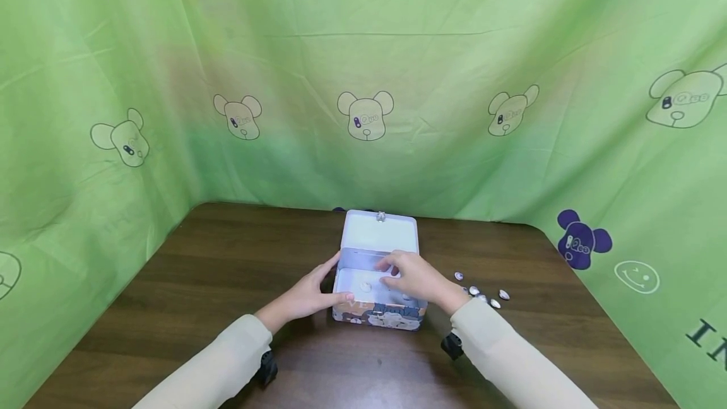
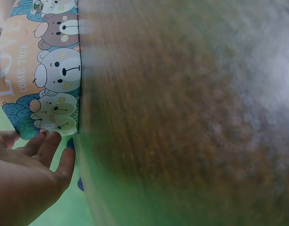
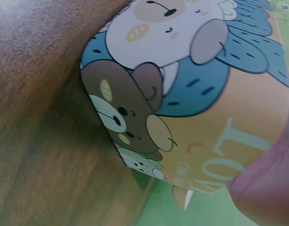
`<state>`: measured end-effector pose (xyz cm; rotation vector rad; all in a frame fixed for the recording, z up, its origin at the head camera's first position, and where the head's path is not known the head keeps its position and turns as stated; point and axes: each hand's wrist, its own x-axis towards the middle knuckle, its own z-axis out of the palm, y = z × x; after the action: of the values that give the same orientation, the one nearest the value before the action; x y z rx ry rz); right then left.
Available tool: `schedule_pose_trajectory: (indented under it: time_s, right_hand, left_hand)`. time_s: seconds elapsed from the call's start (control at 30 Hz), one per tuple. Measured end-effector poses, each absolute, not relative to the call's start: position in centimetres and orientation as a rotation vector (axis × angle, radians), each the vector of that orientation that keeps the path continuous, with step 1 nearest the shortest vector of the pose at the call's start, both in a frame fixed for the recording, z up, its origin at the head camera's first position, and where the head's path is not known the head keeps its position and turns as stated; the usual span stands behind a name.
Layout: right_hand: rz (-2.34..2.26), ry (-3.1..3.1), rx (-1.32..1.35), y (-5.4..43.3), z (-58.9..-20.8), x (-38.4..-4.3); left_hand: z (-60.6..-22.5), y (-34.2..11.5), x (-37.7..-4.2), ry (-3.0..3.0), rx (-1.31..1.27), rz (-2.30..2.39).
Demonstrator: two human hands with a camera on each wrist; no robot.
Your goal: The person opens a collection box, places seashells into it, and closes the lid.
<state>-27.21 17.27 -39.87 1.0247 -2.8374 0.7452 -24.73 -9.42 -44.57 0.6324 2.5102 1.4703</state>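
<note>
A metal lunchbox-style tin (image 1: 379, 316) printed with cartoon bears stands on the table, its white lid (image 1: 380, 232) raised at the back. My left hand (image 1: 309, 295) steadies the tin's left side, the thumb laid along the front rim. In the left wrist view, the extended fingers (image 2: 49, 143) touch the tin's end. Over the tin's inside hovers my right hand (image 1: 413, 275), bent fingers and thumb apart, with nothing visible between them. A small pale piece (image 1: 365, 286) lies inside the tin; another (image 1: 406, 297) is near its front right corner.
Several small shiny oval pieces (image 1: 481, 298) are scattered on the brown wooden table (image 1: 238, 245), right of the tin and partly behind the right forearm. A green cloth (image 1: 318, 163) with bear prints hangs around the table's back and sides.
</note>
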Motion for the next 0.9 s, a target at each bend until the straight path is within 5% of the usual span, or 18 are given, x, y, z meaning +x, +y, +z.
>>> schedule_pose_trajectory:
  time_s: [0.9]
  right_hand:
    - [0.785,-2.733,0.936,23.1,-36.6,-26.6]
  left_hand:
    - [-44.7,-9.3,-24.9,2.518,0.632,1.469]
